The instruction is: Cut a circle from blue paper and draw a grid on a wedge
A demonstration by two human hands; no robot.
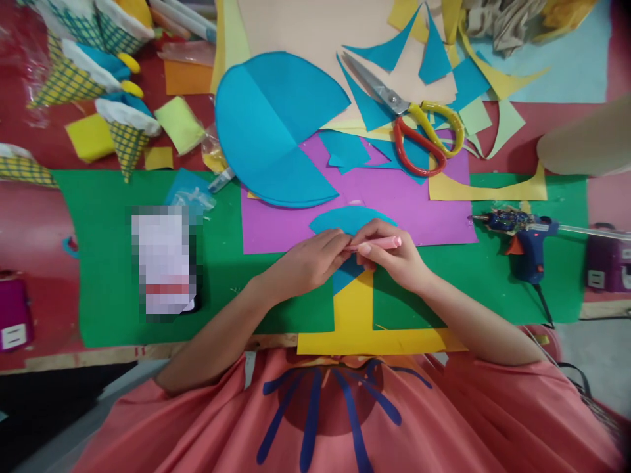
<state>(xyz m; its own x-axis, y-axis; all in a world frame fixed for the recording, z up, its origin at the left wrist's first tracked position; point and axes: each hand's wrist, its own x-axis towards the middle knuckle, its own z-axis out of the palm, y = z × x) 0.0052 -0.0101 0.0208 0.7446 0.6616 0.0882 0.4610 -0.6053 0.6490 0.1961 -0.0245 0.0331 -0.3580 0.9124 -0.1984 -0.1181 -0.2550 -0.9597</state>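
Note:
A pink pen (387, 244) lies slanted between my two hands, in the fingers of my right hand (392, 253), which are closed round it. My left hand (318, 259) touches the pen's left end, its fingers bent together; what they hold underneath is hidden. Beneath both hands is a blue sheet piece (352, 218) with a curved upper edge, partly covered by them. A yellow strip (353, 305) comes out below it toward my body. Farther up lies a large blue disc with a wedge missing (276, 131), on a purple sheet (276, 230).
Scissors with red and yellow handles (399, 108) lie among blue and yellow scraps. At right are a blue glue gun (532, 246) with its cord and a pale cylinder (586, 141). A blurred phone-like object (165, 263) is at left, below small checkered cones (129, 135). Green sheet (113, 315) lies underneath.

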